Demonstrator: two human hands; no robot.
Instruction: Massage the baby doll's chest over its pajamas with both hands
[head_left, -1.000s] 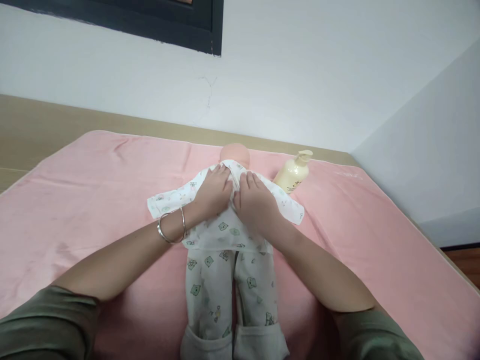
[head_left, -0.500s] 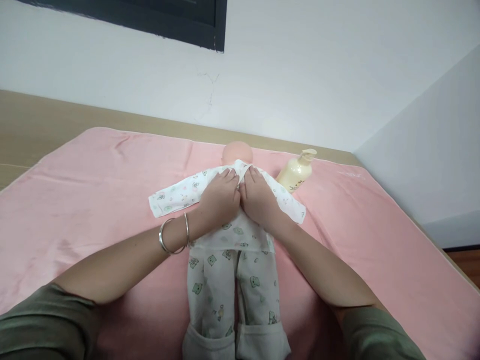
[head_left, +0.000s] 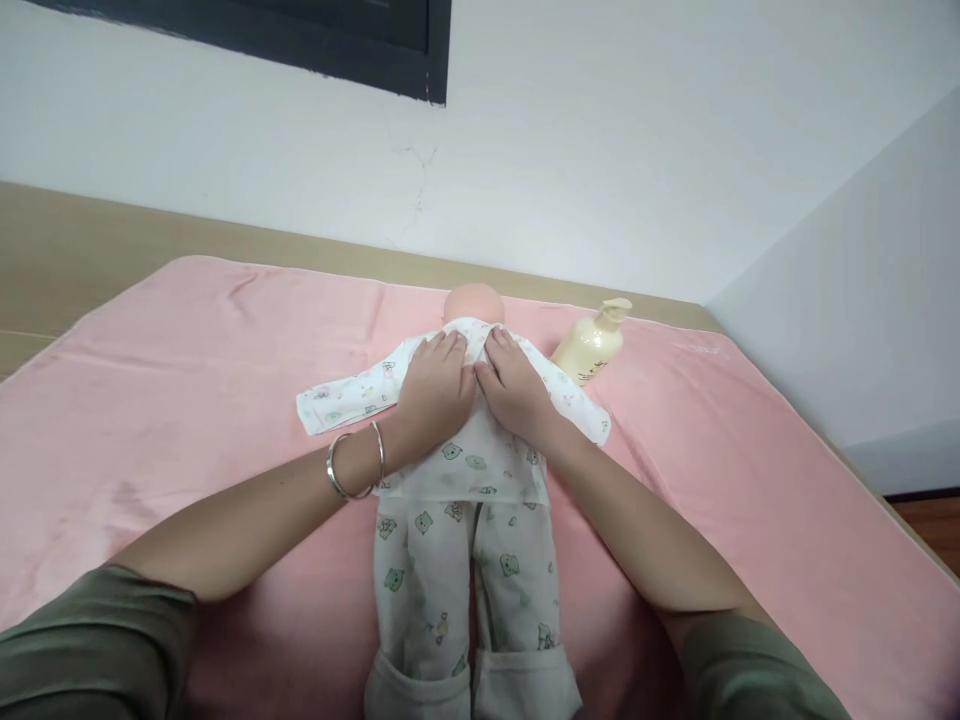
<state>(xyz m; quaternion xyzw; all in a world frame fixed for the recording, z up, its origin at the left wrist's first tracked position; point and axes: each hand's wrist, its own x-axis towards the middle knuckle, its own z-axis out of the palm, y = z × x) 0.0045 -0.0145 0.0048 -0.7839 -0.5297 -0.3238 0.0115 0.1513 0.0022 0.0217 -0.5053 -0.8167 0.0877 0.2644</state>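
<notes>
A baby doll (head_left: 474,303) lies on its front or back, I cannot tell which, with its bald head at the far end. It wears a white printed top (head_left: 472,470) with its sleeves spread to both sides, and matching trousers (head_left: 427,560) with turned-up cuffs. Both palms rest on the top just below the neck. My left hand (head_left: 439,390), under two silver bangles (head_left: 351,465), lies flat with fingers stretched out. Beside it, my right hand (head_left: 516,388) lies open too, thumbs nearly touching. Cloth beneath the palms is hidden.
A cream pump bottle (head_left: 592,345) leans or lies beside the right sleeve. Under everything spreads a pink blanket (head_left: 225,400) on a wooden surface (head_left: 45,250). A white wall (head_left: 570,150) rises behind, with a dark frame (head_left: 375,40) at upper left.
My hands have drawn slightly apart at the neckline, and their fingers lie flatter on the top. More of the collar shows between them. The doll and bottle stay put.
</notes>
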